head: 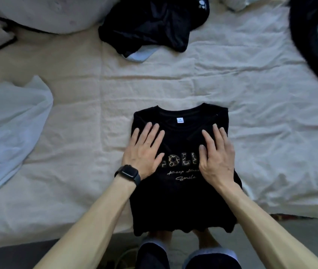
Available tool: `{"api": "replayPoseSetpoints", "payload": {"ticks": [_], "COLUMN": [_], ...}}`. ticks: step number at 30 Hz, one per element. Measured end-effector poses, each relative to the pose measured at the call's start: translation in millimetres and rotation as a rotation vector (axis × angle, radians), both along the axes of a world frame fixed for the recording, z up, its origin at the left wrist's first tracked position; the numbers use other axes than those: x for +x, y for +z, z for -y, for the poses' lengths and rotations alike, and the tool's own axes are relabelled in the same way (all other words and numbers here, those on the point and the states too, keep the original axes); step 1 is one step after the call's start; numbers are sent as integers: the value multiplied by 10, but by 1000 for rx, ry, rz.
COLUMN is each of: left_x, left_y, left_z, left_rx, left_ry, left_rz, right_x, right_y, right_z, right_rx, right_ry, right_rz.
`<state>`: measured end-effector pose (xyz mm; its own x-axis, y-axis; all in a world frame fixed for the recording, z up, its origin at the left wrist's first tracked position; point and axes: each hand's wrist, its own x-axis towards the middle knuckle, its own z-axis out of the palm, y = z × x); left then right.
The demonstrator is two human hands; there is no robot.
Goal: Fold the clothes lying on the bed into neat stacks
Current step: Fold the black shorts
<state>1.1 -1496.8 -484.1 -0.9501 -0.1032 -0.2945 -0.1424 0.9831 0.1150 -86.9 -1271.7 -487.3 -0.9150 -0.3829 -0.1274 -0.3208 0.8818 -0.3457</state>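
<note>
A black T-shirt [181, 200] with leopard-print letters lies front up near the bed's front edge, its sides folded in to a narrow rectangle and its hem hanging over the edge. My left hand [144, 150], with a black watch on the wrist, presses flat on the shirt's left chest. My right hand [217, 154] presses flat on the right chest, fingers straight. Both hands partly cover the print. A crumpled black garment [154, 22] with a pale blue piece under it lies at the back of the bed.
The bed has a cream sheet [251, 94]. A white cloth [8, 123] is bunched at the left. Another dark garment [309, 39] curves across the far right. A white pillow [47, 12] sits at the back left. My feet and the floor show below the bed edge.
</note>
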Motion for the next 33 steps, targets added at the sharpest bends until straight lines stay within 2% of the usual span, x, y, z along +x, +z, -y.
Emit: {"api": "replayPoseSetpoints", "payload": {"ticks": [3, 5, 8, 11, 13, 16, 19, 21, 24, 26, 28, 30, 33], "left_x": [-11, -9, 41, 203, 302, 354, 442, 717, 1389, 1822, 2133, 2325, 2407], "left_y": [-237, -290, -249, -187, -243, -351, -286, -162, 7, 71, 25, -58, -174], "left_z": [157, 167, 51, -162, -245, -240, -258, -356, -664, -903, -1088, -1202, -1249], "left_rx": [-36, -62, -37, 6, 2, -1, 24, 60, 173, 392, 601, 627, 576], "left_ry": [99, 108, 101, -65, -96, -25, 7, 174, 580, 915, 1192, 1237, 1238], "left_rz": [120, 127, -12, -162, -76, 73, 29, -80, -218, -154, 29, 223, 267], "right_x": [-234, -281, -225, -70, -24, -23, -7, 159, 596, 891, 1117, 1248, 1325], "right_y": [-228, -325, -319, -261, -275, -317, -199, -41, 257, 391, 364, 260, 68], "right_z": [-154, -226, -173, -144, -193, -281, -363, -565, -990, -1259, -1510, -1697, -1834], "right_rx": [286, 354, 318, 220, 269, 375, 327, 204, -44, -169, -229, -209, -88], "right_ry": [191, 233, 178, 148, 194, 244, 198, 71, -258, -521, -670, -654, -552], "right_rz": [175, 190, 128, -28, 20, 167, 213, 226, 247, 370, 584, 769, 836]}}
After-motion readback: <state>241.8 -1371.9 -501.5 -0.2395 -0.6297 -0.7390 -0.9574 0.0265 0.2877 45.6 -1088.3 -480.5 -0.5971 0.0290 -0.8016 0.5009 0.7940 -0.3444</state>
